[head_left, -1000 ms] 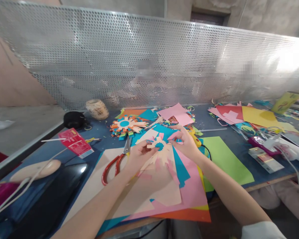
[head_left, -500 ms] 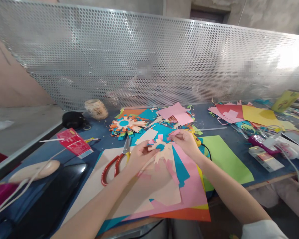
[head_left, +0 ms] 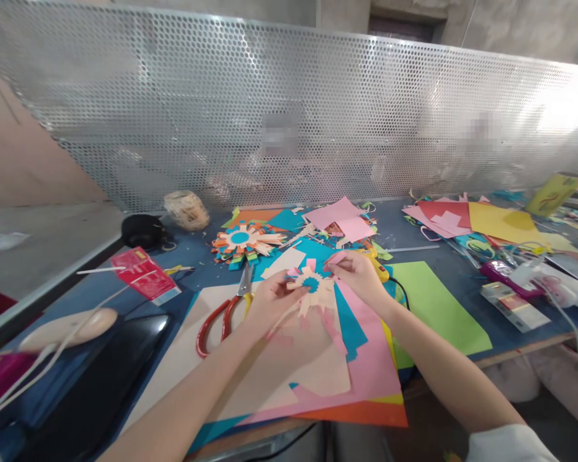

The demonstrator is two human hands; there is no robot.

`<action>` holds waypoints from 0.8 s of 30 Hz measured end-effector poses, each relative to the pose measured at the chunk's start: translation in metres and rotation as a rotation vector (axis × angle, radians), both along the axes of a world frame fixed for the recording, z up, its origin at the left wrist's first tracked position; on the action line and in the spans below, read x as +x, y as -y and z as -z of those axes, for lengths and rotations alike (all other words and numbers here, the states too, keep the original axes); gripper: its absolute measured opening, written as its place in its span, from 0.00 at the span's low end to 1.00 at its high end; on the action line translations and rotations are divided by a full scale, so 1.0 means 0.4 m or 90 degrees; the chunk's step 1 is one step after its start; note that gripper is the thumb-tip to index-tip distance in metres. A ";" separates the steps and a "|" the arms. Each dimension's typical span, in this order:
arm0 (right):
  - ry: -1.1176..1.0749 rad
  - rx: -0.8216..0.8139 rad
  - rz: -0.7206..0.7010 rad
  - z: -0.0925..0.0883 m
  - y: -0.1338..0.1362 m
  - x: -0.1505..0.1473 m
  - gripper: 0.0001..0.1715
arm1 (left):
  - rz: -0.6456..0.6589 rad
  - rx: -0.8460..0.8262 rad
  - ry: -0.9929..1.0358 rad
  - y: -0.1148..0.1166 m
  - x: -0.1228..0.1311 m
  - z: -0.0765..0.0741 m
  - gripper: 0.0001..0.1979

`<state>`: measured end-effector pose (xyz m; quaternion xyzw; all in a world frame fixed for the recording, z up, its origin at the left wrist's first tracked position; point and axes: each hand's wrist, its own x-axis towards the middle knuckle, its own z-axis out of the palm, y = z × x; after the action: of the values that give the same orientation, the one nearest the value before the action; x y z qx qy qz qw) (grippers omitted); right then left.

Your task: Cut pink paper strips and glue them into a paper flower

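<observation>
A cream paper flower (head_left: pixel 318 296) with a blue centre is pinched at its left side by my left hand (head_left: pixel 272 301). Pink paper pieces stand at the flower's upper edge. My right hand (head_left: pixel 359 274) is closed on a small pink paper strip (head_left: pixel 336 258), just right of the flower. Beneath both hands lie cream, pink, blue and orange paper sheets (head_left: pixel 270 372) in a stack. Red-handled scissors (head_left: pixel 227 316) rest left of my left hand, blades pointing away. A larger layered paper flower (head_left: pixel 241 239) lies farther back.
Paper scraps (head_left: pixel 340 221) are heaped behind my hands, before a perforated metal screen (head_left: pixel 221 109). A black phone (head_left: pixel 106 378) and red carton (head_left: pixel 144 276) lie left. A green sheet (head_left: pixel 436 308) and yellow glue gun (head_left: pixel 378 264) are right. Part of another person shows far right.
My hands have barely moved. The pink strip in my right hand is turned slightly and tucked closer to my fingers.
</observation>
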<state>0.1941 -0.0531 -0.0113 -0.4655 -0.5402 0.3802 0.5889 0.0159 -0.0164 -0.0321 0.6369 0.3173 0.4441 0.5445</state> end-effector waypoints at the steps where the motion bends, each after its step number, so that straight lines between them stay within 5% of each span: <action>1: -0.005 0.001 -0.008 0.000 0.000 0.000 0.06 | -0.002 0.001 -0.001 0.000 0.000 -0.001 0.10; 24: -0.046 -0.030 -0.005 -0.008 -0.002 -0.003 0.10 | -0.009 -0.008 -0.008 0.013 0.004 -0.018 0.13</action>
<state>0.1930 -0.0524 -0.0082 -0.4631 -0.5114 0.4121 0.5951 0.0173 -0.0218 -0.0250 0.6340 0.3284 0.4418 0.5432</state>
